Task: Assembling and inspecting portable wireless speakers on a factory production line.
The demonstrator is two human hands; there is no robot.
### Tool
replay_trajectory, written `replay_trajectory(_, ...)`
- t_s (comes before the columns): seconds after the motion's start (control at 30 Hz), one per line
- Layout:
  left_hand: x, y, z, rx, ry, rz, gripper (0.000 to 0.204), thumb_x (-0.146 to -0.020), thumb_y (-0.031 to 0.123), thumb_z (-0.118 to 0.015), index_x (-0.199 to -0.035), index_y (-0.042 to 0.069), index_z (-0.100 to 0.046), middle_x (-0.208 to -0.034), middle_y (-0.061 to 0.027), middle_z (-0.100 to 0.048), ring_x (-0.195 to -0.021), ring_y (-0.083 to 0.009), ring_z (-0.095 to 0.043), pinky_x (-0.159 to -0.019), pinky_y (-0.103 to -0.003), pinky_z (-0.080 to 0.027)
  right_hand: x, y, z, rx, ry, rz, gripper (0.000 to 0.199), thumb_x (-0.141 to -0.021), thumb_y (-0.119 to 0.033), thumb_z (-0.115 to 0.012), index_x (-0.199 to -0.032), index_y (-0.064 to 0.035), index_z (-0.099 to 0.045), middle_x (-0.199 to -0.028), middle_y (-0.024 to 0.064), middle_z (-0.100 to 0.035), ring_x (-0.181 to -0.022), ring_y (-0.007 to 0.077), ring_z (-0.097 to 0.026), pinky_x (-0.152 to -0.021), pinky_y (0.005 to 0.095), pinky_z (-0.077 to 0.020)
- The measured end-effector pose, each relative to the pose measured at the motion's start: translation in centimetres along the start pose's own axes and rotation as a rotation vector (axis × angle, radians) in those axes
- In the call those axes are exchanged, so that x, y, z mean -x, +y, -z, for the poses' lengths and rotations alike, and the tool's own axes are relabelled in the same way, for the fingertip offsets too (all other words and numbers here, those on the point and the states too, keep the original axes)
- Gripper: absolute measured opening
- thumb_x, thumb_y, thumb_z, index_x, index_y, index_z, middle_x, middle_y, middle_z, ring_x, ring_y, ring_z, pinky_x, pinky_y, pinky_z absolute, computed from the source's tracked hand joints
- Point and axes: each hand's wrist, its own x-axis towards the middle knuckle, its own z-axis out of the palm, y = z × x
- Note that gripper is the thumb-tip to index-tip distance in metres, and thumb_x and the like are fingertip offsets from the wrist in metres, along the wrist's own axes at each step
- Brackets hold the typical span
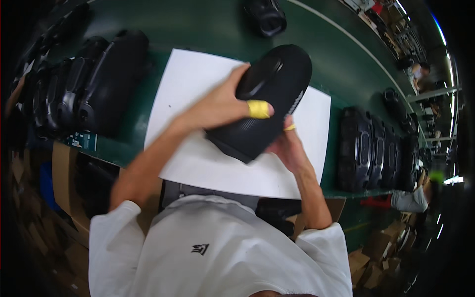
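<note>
A big black speaker point(277, 104), long and rounded with fabric-like sides and a raised oval panel, is tilted over a white sheet point(198, 163). My left hand point(222, 101) grips it from the left, its thumb, wrapped in yellow tape, pressed over the near side. From the lower right my right hand point(289, 148) supports it, with a yellow band on the thumb and its other fingers partly hidden beneath. Whether the speaker's lower end touches the sheet I cannot tell.
The sheet lies on a green work table point(326, 59). Similar black speakers point(109, 84) stand in a row at left, with more speakers point(356, 148) at right and one dark unit point(265, 17) at the far side. Cardboard boxes point(64, 183) sit below left. People work far right.
</note>
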Motion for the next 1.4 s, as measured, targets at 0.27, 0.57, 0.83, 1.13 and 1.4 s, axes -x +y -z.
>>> replay_trajectory(0.27,-1.1,3.2,5.0,-0.414,-0.556,-0.008,0.125,-0.062,0.031,-0.098,-0.169,0.005,-0.04,-0.155,-0.0219,-0.058,-0.139,-0.0332,-0.061,-0.121,-0.04,-0.046,0.3,5.5,-3.5,-0.184,-0.251,0.075,0.078,-0.108,-0.046,-0.07,-0.158,0.0087,-0.044,-0.153,0.0246,-0.058,-0.135,0.0383,-0.067,-0.108,0.0533,-0.0637)
replay_trajectory(0.57,0.3,2.1,4.6,-0.734,-0.601,-0.293,0.126,-0.054,0.021,-0.097,-0.166,0.004,-0.042,-0.162,-0.0238,-0.053,-0.148,-0.0428,-0.052,-0.125,-0.047,-0.042,6.2,0.2,-5.1,0.849,-0.095,0.155,0.066,-0.09,-0.025,-0.089,-0.145,0.0013,-0.063,-0.136,0.023,-0.071,-0.115,0.0361,-0.075,-0.099,0.0417,-0.0615)
replay_trajectory(0.83,3.6,2.3,3.0,-0.951,-0.42,-0.378,0.122,-0.057,0.015,-0.097,-0.165,0.003,-0.043,-0.161,-0.0225,-0.055,-0.15,-0.0412,-0.051,-0.128,-0.049,-0.04,2.1,-5.0,-3.1,1.584,0.149,0.759,0.121,-0.056,-0.042,-0.103,-0.158,-0.0019,-0.053,-0.154,0.023,-0.061,-0.14,0.0463,-0.057,-0.121,0.0528,-0.0441)
replay_trajectory(1.13,4.7,2.4,2.1,-0.999,-0.219,-0.426,0.103,-0.058,0.013,-0.097,-0.154,0.005,-0.059,-0.15,-0.022,-0.065,-0.14,-0.0426,-0.059,-0.119,-0.05,-0.047,3.0,-4.0,-5.0,1.585,0.281,0.76,0.102,-0.063,-0.037,-0.101,-0.146,0.0066,-0.062,-0.14,0.0247,-0.069,-0.129,0.0448,-0.065,-0.111,0.0508,-0.0517)
replay_trajectory(1.4,4.1,2.7,1.8,-0.937,-0.27,-0.327,0.104,-0.058,0.011,-0.096,-0.155,0.004,-0.059,-0.155,-0.0224,-0.062,-0.143,-0.0439,-0.056,-0.122,-0.051,-0.044,2.8,-3.0,0.5,1.54,0.572,0.821,0.06,-0.107,-0.043,-0.065,-0.137,0.0083,-0.069,-0.137,0.03,-0.071,-0.126,0.0447,-0.068,-0.109,0.0484,-0.0532)
